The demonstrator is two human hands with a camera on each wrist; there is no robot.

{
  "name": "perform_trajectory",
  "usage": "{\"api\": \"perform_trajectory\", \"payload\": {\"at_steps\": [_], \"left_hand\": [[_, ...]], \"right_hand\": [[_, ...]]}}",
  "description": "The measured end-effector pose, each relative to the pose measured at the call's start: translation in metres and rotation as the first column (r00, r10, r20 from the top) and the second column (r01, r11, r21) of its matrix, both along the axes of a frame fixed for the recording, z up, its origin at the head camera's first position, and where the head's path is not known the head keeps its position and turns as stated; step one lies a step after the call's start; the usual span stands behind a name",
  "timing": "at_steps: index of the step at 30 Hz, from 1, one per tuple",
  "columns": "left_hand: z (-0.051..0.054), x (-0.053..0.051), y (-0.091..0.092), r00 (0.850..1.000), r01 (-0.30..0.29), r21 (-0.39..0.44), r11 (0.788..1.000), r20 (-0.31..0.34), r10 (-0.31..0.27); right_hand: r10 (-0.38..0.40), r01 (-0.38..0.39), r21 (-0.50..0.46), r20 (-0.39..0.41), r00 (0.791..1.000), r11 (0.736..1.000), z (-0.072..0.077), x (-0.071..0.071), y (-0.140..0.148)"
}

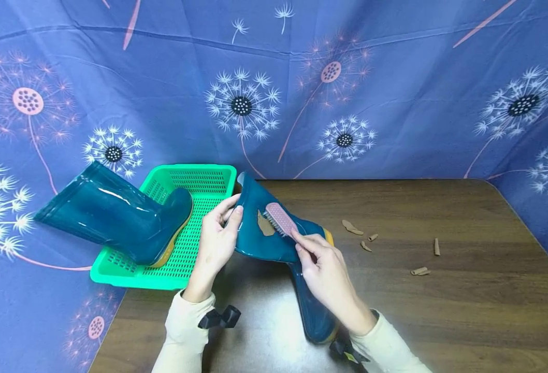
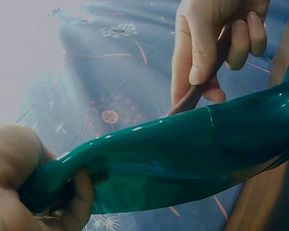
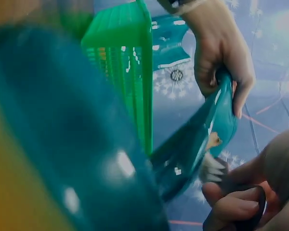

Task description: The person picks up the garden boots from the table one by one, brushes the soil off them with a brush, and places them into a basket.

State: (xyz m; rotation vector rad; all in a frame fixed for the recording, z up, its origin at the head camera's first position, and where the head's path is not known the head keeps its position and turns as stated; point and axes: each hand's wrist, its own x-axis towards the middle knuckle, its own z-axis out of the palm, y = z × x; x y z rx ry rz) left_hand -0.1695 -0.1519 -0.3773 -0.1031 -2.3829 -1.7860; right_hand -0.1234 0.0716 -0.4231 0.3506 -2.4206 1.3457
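Observation:
A dark teal rubber boot (image 1: pixel 313 305) with a yellow sole lies over the table, its shaft raised. My left hand (image 1: pixel 215 233) grips the shaft's open rim, thumb on the near side; the left wrist view shows fingers curled round the rim (image 2: pixel 43 185). In my right hand (image 1: pixel 327 269) is a pink brush (image 1: pixel 280 217), pinched by its handle. Its pale bristles (image 3: pixel 212 169) are at the shaft, beside a tan patch (image 1: pixel 265 224) that looks like dried mud. The boot's outline hides part of the brush in the left wrist view.
At the left stands a green plastic basket (image 1: pixel 162 282) with a second teal boot (image 1: pixel 115 215) tilted inside, its shaft overhanging the left side. Several tan fragments (image 1: pixel 351 227) lie on the wooden table (image 1: pixel 484 311) at the right. A patterned blue cloth (image 1: pixel 395 93) hangs behind.

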Motion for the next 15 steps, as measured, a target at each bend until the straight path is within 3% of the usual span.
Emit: {"api": "perform_trajectory", "payload": {"at_steps": [2,7,11,15], "left_hand": [[0.0000,-0.0001,0.0003,1.000,0.011,0.011,1.000,0.003,-0.011],[0.0006,-0.0005,0.0013,1.000,0.029,0.026,0.999,-0.008,-0.029],[0.0003,-0.0008,0.0008,1.000,0.007,0.016,1.000,-0.014,-0.007],[0.0005,-0.0006,0.0013,1.000,0.024,0.037,0.999,-0.008,-0.024]], "right_hand": [[-0.013,0.013,-0.015,-0.016,1.000,1.000,0.0004,-0.0008,0.0015],[0.074,-0.075,-0.029,-0.039,0.997,0.997,0.0026,-0.0011,0.0028],[0.021,-0.021,0.024,0.022,1.000,0.999,0.0025,-0.0026,0.0052],[0.018,-0.018,-0.006,-0.012,1.000,1.000,0.0036,-0.0030,0.0065]]}}
